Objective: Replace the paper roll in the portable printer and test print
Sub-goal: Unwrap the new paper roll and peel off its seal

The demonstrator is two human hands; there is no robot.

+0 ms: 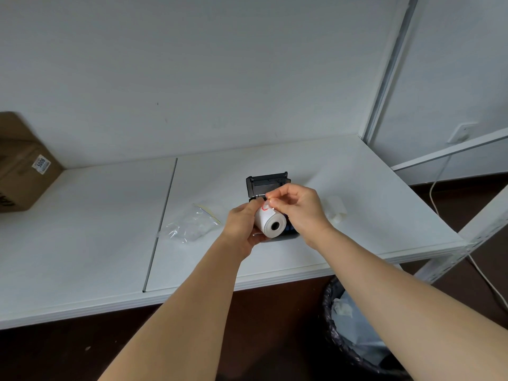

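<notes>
Printer (268, 182) lid up on tabletop (357, 188); left hand (242, 224) grip wraps new roll (268, 222). Right hand (298, 206) pinches its red-edged seal tab (265, 207) at 12 o'clock; loading, closing, test print likely remain.

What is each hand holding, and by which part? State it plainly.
The left hand grips the white paper roll around its far end. The right hand pinches the small red-marked sticker tab at the roll's loose paper edge.
</notes>
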